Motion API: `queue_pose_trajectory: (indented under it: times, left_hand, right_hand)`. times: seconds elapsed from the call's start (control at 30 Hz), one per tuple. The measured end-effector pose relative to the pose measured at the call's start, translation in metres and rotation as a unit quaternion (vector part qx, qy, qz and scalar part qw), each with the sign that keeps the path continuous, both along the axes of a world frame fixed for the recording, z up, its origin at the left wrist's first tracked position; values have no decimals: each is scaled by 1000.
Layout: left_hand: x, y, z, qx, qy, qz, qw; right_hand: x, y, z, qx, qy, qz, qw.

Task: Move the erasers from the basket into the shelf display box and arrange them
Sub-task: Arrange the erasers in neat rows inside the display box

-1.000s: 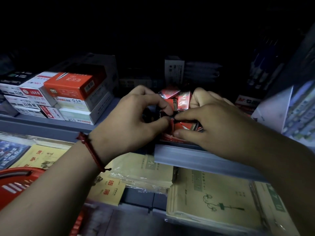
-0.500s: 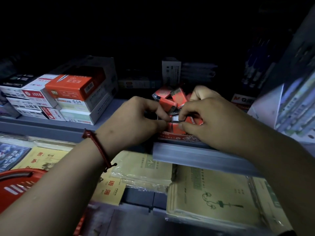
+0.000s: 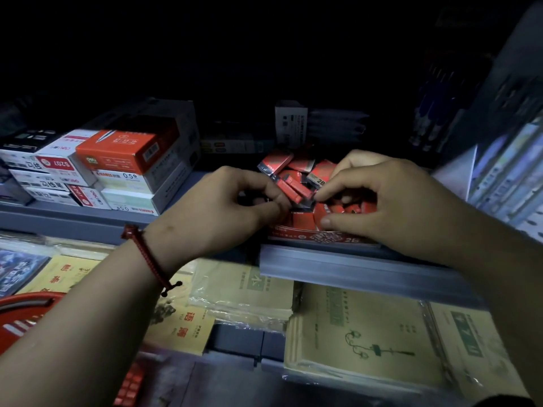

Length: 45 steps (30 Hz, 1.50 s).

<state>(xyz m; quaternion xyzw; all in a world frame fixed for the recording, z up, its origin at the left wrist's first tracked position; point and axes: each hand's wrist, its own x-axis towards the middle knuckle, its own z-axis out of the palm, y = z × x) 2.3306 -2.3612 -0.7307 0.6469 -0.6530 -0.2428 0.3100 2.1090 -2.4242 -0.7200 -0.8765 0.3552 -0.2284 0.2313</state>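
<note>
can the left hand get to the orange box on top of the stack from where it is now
Probably yes. The left hand is at the display box, and the orange box tops the stack to its left on the same shelf, with nothing visible between them.

Red wrapped erasers (image 3: 293, 188) heaped askew in the red display box (image 3: 320, 237)

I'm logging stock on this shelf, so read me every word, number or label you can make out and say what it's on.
"2B": display box front.
"2B": eraser by the right hand.
"0.5": white box under the red box.
"0.5": lowest white box, upside down.
"S207": red-labelled box, upside down.
Notebook print, Chinese labels, rear card: too blurred or small.
</note>
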Motion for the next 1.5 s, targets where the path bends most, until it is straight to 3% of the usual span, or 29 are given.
queue_pose_trajectory:
  times: [0.1,0.43,0.77,1.0,1.5]
  left_hand:
    - [-4,1,0,-23,23,19,999]
    - [-18,-1,-5,-102,-18,19,994]
    - [-23,0,-8,-110,-66,-29,991]
    - [-20,-2,-9,-108,-94,-66,988]
    - [-19,1,-7,-43,-133,-94,986]
  right_hand:
    - [-5,1,5,3,13,-6,1000]
    - [-3,3,6,-17,101,-14,995]
    - [-1,-3,7,-26,89,-38,995]
    - [-6,-2,10,1,75,3,997]
    - [-1,-2,1,-8,90,-29,996]
